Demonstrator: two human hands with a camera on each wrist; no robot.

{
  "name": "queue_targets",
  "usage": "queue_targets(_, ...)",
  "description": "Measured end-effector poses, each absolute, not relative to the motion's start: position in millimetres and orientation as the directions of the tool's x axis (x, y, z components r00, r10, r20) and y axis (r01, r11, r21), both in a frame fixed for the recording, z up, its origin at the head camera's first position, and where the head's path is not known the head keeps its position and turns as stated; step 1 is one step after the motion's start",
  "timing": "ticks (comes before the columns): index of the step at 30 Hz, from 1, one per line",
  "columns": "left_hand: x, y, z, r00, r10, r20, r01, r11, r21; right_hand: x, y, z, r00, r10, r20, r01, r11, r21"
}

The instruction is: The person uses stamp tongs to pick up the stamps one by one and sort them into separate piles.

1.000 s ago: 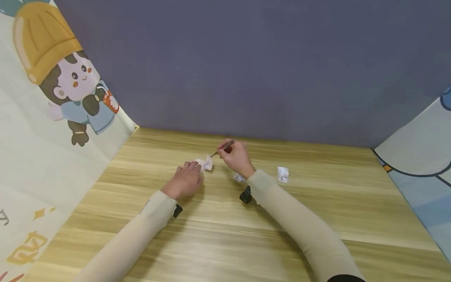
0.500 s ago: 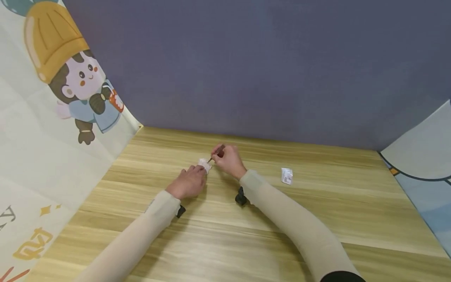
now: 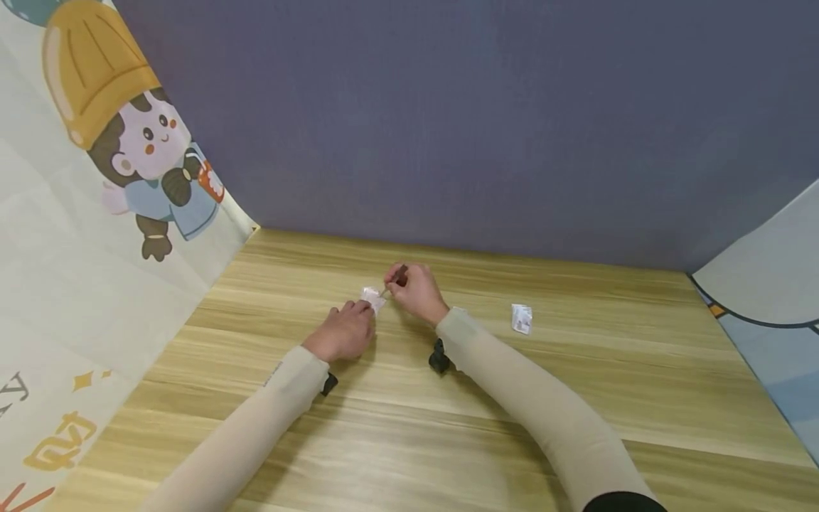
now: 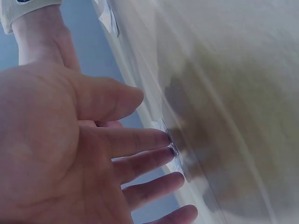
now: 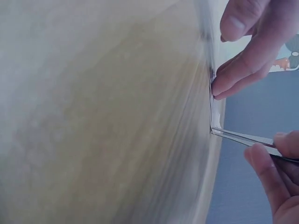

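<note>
My right hand (image 3: 417,293) pinches a pair of metal tweezers (image 5: 240,138) between thumb and fingers. The tweezers' tips meet the edge of a small white printed packet (image 3: 372,296) on the wooden table (image 3: 409,441). From the near left, my left hand (image 3: 345,331) lays its fingertips on that packet, its fingers nearly straight in the left wrist view. The thumb (image 4: 114,100) stands apart from the other fingers. Part of the packet is hidden under the left fingers, and the right wrist view shows it nearly edge-on.
Another small white packet (image 3: 521,319) lies flat to the right of my right hand. A white packet (image 4: 108,21) also shows near the right wrist in the left wrist view. A dark blue-grey panel (image 3: 448,128) rises behind the table, with a printed cartoon sheet (image 3: 64,284) at the left.
The right hand has moved slightly left and down; the packet at the tweezers' tips, tilted up earlier, now lies at the left fingertips. A packet by the right wrist is now hidden in the head view.
</note>
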State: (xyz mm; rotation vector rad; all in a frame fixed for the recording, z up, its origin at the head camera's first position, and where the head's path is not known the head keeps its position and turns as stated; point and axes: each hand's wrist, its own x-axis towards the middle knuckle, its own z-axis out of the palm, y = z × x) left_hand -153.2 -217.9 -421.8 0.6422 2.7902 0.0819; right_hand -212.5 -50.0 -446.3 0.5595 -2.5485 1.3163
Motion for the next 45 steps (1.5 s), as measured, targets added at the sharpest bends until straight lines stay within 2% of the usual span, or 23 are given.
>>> queue_targets(10,-154.7,-212.1,-417.7,-0.860,0.476,-0.182,0.457,0.878,0.139,-201.6,-35.6,-432.1,-0.921,-0.208,0.330,-0.390,0.477,-0.788)
queue_targets(19,-152.9,-185.8,-416.6,-0.821,0.540,-0.186,0.514,0.841,0.169,-189.2,12.8,-419.6,-0.931,-0.222,0.288,-0.361,0.463,-0.809)
queue_targets(28,-149.1,-152.0,-415.1,-0.759,0.618,-0.205,0.592,0.786,0.179,-187.3,67.8,-420.2,-0.934,-0.178,0.311,-0.356,0.561,-0.747)
queue_targets(34,-147.2,-131.8,-416.6,-0.724,0.662,-0.194,0.635,0.749,0.189,-183.9,91.4,-426.1,-0.934,-0.200,0.298,-0.357,0.597,-0.719)
queue_targets(45,-147.7,-111.2,-426.1,-0.728,0.638,-0.251,0.628,0.767,0.131,-179.4,102.3,-433.6,-0.915,-0.239,0.324,-0.401,0.627,-0.668)
